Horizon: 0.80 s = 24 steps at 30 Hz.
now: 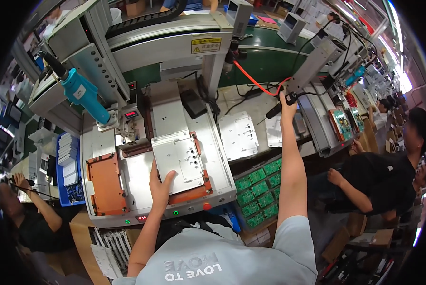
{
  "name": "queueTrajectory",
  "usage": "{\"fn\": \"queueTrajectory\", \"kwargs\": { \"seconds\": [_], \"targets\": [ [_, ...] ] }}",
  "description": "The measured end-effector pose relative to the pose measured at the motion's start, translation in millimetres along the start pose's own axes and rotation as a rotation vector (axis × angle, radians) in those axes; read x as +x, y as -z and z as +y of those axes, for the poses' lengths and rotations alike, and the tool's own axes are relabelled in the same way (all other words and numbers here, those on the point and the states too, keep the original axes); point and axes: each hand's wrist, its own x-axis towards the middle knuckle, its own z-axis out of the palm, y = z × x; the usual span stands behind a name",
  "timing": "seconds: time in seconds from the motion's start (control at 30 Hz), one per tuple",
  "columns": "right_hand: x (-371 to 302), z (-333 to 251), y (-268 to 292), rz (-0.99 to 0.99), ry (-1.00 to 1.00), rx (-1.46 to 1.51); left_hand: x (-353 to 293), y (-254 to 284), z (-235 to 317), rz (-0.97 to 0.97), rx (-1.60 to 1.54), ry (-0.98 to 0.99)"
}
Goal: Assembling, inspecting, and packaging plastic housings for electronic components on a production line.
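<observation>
Metal plate (179, 159) under left hand (161, 183), right hand (287, 105) gripping black handle (280, 105)

This is an electronics assembly factory floor. A benchtop automatic screw-fastening machine (156, 142) with orange fixture trays (106, 183), lit status buttons and a yellow warning label (206, 45) is occupying the workstation. A green conveyor belt (265, 59) is running behind it. Trays of green circuit boards (258, 192) are sitting below the tabletop edge, and a blue bin (70, 166) is holding stacked white parts. A suspended blue power driver (82, 92) is hanging at the upper left. Seated co-workers are lining both sides.
</observation>
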Motion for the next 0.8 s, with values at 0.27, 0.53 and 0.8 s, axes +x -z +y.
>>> {"fn": "queueTrajectory", "kwargs": {
  "seconds": [0.27, 0.53, 0.8],
  "targets": [
    [39.8, 64.6, -13.5, -0.031, -0.053, -0.074, 1.6, -2.3, 7.7, 0.012, -0.015, 0.075],
    [78.6, 120.5, -3.9, -0.033, -0.171, -0.321, 3.1, -3.6, 7.4, 0.015, -0.007, 0.119],
    [97.2, 152.4, -5.6, 0.062, -0.215, -0.493, -0.8, -2.8, 8.9, 0.024, -0.013, 0.154]
  ]
}}
